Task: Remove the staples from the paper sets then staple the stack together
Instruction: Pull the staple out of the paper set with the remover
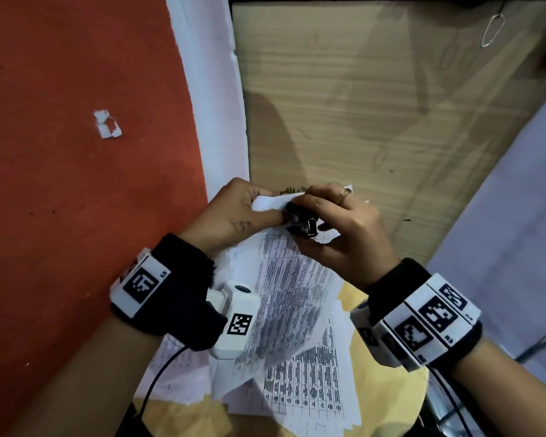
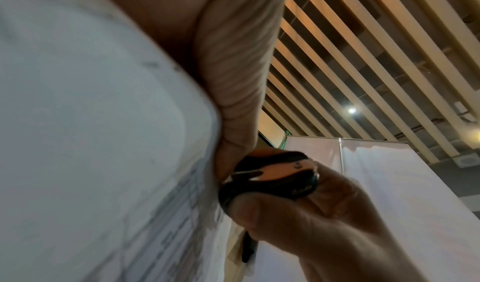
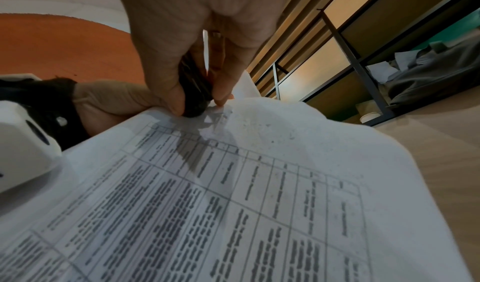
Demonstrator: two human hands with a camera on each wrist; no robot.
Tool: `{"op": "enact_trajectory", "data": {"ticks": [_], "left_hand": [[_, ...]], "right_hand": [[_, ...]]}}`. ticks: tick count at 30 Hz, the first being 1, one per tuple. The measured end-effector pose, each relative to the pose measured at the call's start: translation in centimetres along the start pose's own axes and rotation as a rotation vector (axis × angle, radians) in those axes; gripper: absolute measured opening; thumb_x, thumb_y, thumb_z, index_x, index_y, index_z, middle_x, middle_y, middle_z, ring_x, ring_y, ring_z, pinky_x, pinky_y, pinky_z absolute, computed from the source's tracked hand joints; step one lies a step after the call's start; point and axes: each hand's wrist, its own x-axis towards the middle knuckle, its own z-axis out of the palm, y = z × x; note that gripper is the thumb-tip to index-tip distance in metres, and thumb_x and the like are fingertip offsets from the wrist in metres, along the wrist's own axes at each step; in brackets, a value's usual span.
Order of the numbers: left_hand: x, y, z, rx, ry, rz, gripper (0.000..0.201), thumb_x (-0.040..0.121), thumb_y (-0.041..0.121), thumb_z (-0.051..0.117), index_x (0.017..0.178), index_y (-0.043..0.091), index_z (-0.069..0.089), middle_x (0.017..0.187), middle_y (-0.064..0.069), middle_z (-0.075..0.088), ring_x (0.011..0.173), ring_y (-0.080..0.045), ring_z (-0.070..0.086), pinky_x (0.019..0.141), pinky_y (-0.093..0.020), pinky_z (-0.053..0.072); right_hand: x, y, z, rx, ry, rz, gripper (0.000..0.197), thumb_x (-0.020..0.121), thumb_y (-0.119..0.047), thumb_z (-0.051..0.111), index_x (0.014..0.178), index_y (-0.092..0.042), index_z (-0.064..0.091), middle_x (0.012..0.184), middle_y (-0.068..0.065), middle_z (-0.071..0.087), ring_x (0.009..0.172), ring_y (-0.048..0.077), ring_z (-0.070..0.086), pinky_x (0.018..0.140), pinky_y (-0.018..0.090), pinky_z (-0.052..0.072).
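Note:
A set of white papers [image 1: 292,279] printed with tables is lifted off the pile, its top corner raised. My left hand [image 1: 248,209] pinches that corner [image 2: 103,122] between thumb and fingers. My right hand [image 1: 325,222] grips a small black staple remover [image 1: 304,223] with its tip pressed against the same corner. In the left wrist view the staple remover [image 2: 270,180] shows black and orange, metal jaws at the paper's edge. In the right wrist view the remover [image 3: 194,93] sits between thumb and fingers on the paper set [image 3: 233,204]. The staple itself is hidden.
More printed sheets [image 1: 309,386] lie spread on a yellow surface [image 1: 388,383] below my wrists. A wooden tabletop [image 1: 375,121] stretches ahead, an orange floor [image 1: 76,152] to the left. A loose wire clip [image 1: 492,28] lies at the far right.

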Motion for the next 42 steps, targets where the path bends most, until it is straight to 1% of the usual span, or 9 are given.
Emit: {"op": "enact_trajectory", "data": {"ticks": [5, 9, 12, 15, 21, 28, 31, 34, 42], "left_hand": [[-0.1, 0.0, -0.1, -0.095, -0.039, -0.064, 0.013, 0.074, 0.011, 0.072, 0.077, -0.002, 0.069, 0.076, -0.011, 0.063, 0.069, -0.014, 0.057, 0.063, -0.024, 0.042], [-0.3, 0.1, 0.0, -0.169, -0.061, -0.092, 0.014, 0.083, -0.002, 0.063, 0.073, 0.008, 0.068, 0.064, 0.002, 0.066, 0.057, -0.004, 0.059, 0.054, -0.014, 0.045], [-0.3, 0.0, 0.0, -0.208, -0.08, -0.104, 0.007, 0.084, -0.001, 0.061, 0.083, 0.002, 0.068, 0.074, -0.008, 0.065, 0.06, -0.006, 0.06, 0.056, -0.015, 0.047], [-0.2, -0.1, 0.0, -0.248, -0.086, -0.121, 0.011, 0.084, -0.001, 0.06, 0.084, 0.004, 0.069, 0.07, -0.001, 0.07, 0.061, -0.005, 0.063, 0.057, -0.015, 0.049], [-0.1, -0.7, 0.2, -0.324, -0.041, -0.14, 0.013, 0.071, 0.011, 0.067, 0.084, 0.008, 0.07, 0.072, -0.001, 0.072, 0.061, -0.008, 0.067, 0.057, -0.017, 0.052], [0.3, -1.5, 0.3, -0.398, 0.014, -0.182, 0.024, 0.066, 0.014, 0.068, 0.088, 0.003, 0.069, 0.076, -0.007, 0.072, 0.066, -0.014, 0.068, 0.064, -0.022, 0.055], [0.3, -1.4, 0.3, -0.361, 0.029, -0.197, 0.007, 0.073, 0.006, 0.066, 0.079, 0.007, 0.069, 0.068, -0.001, 0.071, 0.06, -0.009, 0.066, 0.059, -0.016, 0.052], [0.3, -1.9, 0.5, -0.301, 0.083, -0.192, 0.027, 0.083, -0.003, 0.06, 0.065, 0.014, 0.071, 0.061, 0.002, 0.068, 0.053, -0.007, 0.063, 0.052, -0.014, 0.047], [-0.1, -2.0, 1.1, -0.28, 0.206, -0.155, 0.02, 0.086, 0.0, 0.059, 0.071, 0.012, 0.064, 0.049, 0.009, 0.064, 0.041, 0.0, 0.056, 0.044, -0.01, 0.043]], "right_hand": [[0.3, 0.2, 0.1, -0.049, -0.036, -0.046, 0.033, 0.073, -0.021, 0.067, 0.1, -0.001, 0.068, 0.099, 0.013, 0.066, 0.076, 0.03, 0.064, 0.058, 0.038, 0.054], [0.8, 0.0, 0.3, -0.137, -0.02, -0.103, 0.03, 0.064, -0.015, 0.074, 0.091, -0.002, 0.071, 0.089, 0.011, 0.069, 0.065, 0.027, 0.065, 0.052, 0.032, 0.053], [1.0, 0.1, 0.4, -0.181, -0.005, -0.147, 0.028, 0.061, -0.014, 0.076, 0.086, -0.002, 0.071, 0.084, 0.01, 0.07, 0.066, 0.028, 0.067, 0.051, 0.03, 0.051], [1.0, 0.3, 0.4, -0.184, 0.004, -0.153, 0.026, 0.06, -0.014, 0.075, 0.084, -0.003, 0.072, 0.084, 0.009, 0.07, 0.066, 0.027, 0.068, 0.049, 0.03, 0.05], [0.5, 0.8, 0.7, 0.033, 0.002, 0.035, 0.024, 0.071, -0.015, 0.073, 0.092, -0.004, 0.07, 0.087, 0.006, 0.066, 0.071, 0.022, 0.062, 0.055, 0.037, 0.053], [0.2, 0.6, 1.4, 0.227, 0.11, 0.166, 0.026, 0.071, -0.015, 0.074, 0.092, -0.001, 0.07, 0.088, 0.004, 0.065, 0.079, 0.002, 0.054, 0.067, 0.017, 0.051], [-0.2, 0.7, 1.9, 0.193, 0.104, 0.146, 0.025, 0.072, -0.013, 0.074, 0.094, -0.001, 0.07, 0.09, 0.007, 0.066, 0.08, 0.009, 0.058, 0.066, 0.025, 0.052], [-0.3, 0.6, 2.2, 0.194, 0.079, 0.155, 0.028, 0.069, -0.012, 0.074, 0.095, -0.002, 0.069, 0.091, 0.002, 0.062, 0.08, 0.012, 0.058, 0.061, 0.03, 0.054], [-0.2, 0.3, 1.8, 0.741, 0.281, 0.749, 0.021, 0.06, -0.027, 0.062, 0.078, -0.027, 0.052, 0.078, -0.007, 0.06, 0.068, 0.01, 0.057, 0.051, 0.023, 0.043]]}}
